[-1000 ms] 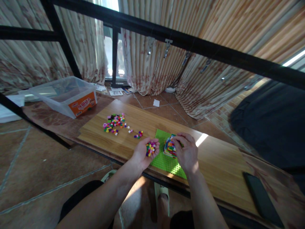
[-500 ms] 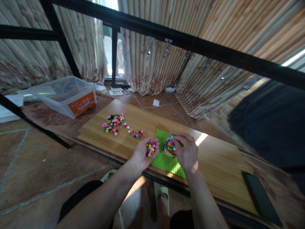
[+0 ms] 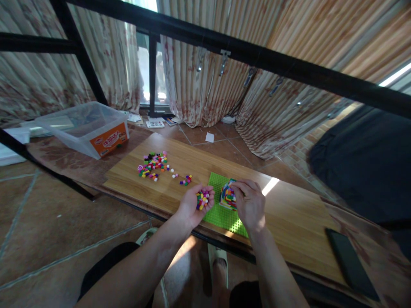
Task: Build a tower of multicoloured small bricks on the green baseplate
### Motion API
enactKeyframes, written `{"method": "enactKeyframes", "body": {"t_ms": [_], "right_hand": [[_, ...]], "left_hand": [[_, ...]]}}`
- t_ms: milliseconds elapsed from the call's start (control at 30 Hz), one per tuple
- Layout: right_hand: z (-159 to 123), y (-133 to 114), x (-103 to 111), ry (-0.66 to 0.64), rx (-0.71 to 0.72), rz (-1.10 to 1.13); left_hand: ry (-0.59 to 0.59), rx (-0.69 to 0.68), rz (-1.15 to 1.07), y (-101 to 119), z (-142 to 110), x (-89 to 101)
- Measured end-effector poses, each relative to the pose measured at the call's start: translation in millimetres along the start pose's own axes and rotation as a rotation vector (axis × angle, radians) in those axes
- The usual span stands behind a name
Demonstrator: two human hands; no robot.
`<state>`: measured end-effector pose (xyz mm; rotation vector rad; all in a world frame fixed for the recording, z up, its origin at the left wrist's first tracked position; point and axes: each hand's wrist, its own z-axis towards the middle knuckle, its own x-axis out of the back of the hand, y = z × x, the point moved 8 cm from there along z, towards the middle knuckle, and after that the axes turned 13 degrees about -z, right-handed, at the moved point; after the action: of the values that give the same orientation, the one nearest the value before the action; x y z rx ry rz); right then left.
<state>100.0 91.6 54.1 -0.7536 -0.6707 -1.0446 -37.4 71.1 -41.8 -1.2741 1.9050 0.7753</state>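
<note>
Palm up and cupped, my left hand (image 3: 192,208) holds a heap of small colourful toy bricks (image 3: 203,199) beside the green baseplate (image 3: 219,218). On that baseplate stands a layered, many-coloured brick structure (image 3: 226,200). My right hand (image 3: 251,202) reaches over the structure's right side, thumb and fingers pinched together at its top. Whatever lies between those fingertips is hidden, as is the right part of the structure. More loose bricks (image 3: 154,162) are spread over the left of the wooden board, with a smaller cluster (image 3: 186,180) between them and my left hand.
A clear plastic bin (image 3: 86,128) with an orange label stands at the left. Toward the right end of the wooden board (image 3: 289,222) lies a dark flat object (image 3: 349,261). A black metal rail (image 3: 250,53) crosses above, with curtains (image 3: 199,90) behind.
</note>
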Motion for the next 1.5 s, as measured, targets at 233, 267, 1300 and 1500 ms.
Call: {"method": "enactKeyframes", "body": {"t_ms": [233, 267, 1300, 1500], "right_hand": [[-1, 1, -2, -0.001, 0.023, -0.020], [-1, 1, -3, -0.003, 0.026, -0.029], [-8, -32, 22, 0.118, 0.011, 0.230], [-10, -49, 2, -0.078, 0.138, 0.215]], "left_hand": [[0.004, 0.005, -0.008, -1, 0, 1.2], [0.003, 0.007, -0.008, -1, 0, 1.1], [-0.167, -0.021, -0.121, 2, -6, -20.5], [-0.203, 0.009, -0.146, 3, -8, -24.1]]}}
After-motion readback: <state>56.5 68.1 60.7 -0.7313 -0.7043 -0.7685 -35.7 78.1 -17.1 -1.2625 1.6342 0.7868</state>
